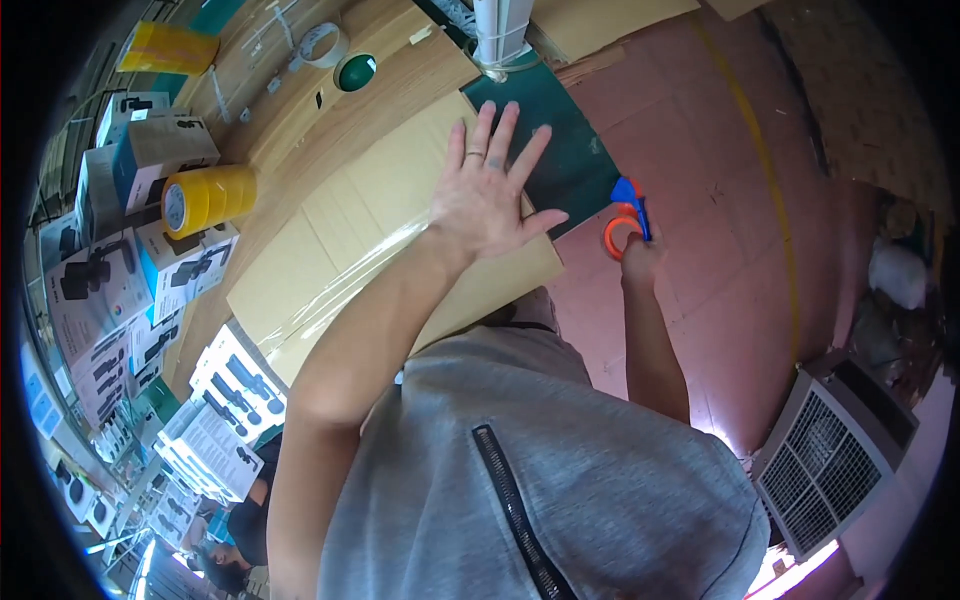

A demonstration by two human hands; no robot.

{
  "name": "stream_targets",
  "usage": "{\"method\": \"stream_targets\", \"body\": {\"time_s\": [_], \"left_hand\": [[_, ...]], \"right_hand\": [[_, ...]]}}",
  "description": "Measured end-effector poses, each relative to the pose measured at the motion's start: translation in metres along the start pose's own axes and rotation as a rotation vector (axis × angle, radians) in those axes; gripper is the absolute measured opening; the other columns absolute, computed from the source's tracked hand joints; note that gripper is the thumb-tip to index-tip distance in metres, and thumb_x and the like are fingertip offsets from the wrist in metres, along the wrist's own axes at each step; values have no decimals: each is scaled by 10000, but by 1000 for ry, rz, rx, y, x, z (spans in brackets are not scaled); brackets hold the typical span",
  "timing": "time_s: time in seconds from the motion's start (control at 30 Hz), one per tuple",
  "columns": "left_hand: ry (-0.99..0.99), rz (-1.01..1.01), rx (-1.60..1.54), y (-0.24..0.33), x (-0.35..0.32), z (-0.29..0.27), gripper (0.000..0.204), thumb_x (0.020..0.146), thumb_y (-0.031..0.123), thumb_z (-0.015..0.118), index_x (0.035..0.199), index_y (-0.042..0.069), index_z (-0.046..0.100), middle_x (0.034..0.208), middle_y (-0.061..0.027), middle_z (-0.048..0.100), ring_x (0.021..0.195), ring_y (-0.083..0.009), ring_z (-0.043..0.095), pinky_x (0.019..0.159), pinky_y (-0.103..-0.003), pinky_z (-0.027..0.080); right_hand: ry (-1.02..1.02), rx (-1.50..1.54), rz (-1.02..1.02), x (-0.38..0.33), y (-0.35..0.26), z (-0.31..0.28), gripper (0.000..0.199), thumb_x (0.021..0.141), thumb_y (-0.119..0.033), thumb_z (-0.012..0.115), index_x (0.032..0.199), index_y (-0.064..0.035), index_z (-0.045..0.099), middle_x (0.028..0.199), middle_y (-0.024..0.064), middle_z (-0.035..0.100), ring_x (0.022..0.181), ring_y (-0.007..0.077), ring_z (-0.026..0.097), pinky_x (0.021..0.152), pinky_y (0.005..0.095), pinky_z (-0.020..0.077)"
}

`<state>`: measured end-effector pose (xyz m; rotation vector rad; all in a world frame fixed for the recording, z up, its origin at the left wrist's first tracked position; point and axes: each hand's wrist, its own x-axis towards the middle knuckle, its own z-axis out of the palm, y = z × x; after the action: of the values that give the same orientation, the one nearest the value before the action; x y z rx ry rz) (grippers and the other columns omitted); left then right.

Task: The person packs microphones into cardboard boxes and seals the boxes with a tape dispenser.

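Observation:
My left hand (487, 188) lies flat with fingers spread on a closed brown cardboard box (330, 240) that has clear tape along its middle seam. A ring shows on one finger. My right hand (640, 258) is past the box's right edge, over the pink floor, and grips a tape dispenser (626, 215) with an orange ring and a blue blade guard. My grey sleeveless top fills the lower middle of the view.
The box rests on a wooden table (300, 120) with a yellow tape roll (207, 197), a white tape roll (325, 44) and a green round insert (356, 71). Stacks of printed product boxes (110, 290) line the left. A white fan unit (835, 450) stands lower right. Another person (245, 530) is at lower left.

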<state>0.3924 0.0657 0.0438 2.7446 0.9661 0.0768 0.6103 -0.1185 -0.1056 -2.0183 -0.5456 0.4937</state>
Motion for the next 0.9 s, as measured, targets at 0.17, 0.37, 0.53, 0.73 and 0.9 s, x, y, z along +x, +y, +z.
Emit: {"method": "stream_targets", "body": {"time_s": [0.17, 0.37, 0.53, 0.73, 0.9], "left_hand": [[58, 87, -101, -9, -4, 8, 947, 860, 702, 440, 1542, 95, 190, 1594, -213, 129, 1480, -387, 88, 1180, -551, 66], [60, -54, -40, -13, -118, 12, 904, 914, 614, 437, 1508, -26, 202, 1579, -247, 148, 1477, -386, 106, 1192, -492, 94], [79, -358, -55, -26, -189, 13, 995, 891, 623, 479, 1479, -114, 161, 1566, -290, 134, 1477, -401, 79, 1187, -495, 95], [137, -269, -24, -31, -188, -1, 841, 901, 512, 542, 1427, -103, 313, 1495, -331, 269, 1416, -445, 239, 1152, -515, 197], [333, -59, -820, 1, -214, -44, 466, 968, 328, 548, 1227, -59, 567, 1098, -213, 631, 923, -289, 648, 802, -384, 530]], "right_hand": [[147, 242, -163, 12, -49, 14, 621, 747, 142, 438, 1319, -42, 593, 1208, 130, 622, 1039, 194, 608, 903, 275, 462], [154, 479, -9, -50, -131, -19, 633, 792, 151, 433, 1396, -28, 496, 1241, 73, 576, 945, 127, 583, 808, 247, 486], [220, 618, 49, -124, -108, -64, 649, 794, 156, 448, 1419, -17, 448, 1283, 92, 555, 1032, 147, 587, 827, 262, 490], [132, 787, 63, -193, -115, -71, 625, 800, 109, 485, 1412, -4, 422, 1184, 95, 588, 963, 170, 615, 782, 276, 518], [-45, 688, -218, -232, -165, -43, 623, 801, 49, 546, 1409, 5, 413, 1351, 136, 498, 1249, 230, 506, 1056, 349, 404]]}}
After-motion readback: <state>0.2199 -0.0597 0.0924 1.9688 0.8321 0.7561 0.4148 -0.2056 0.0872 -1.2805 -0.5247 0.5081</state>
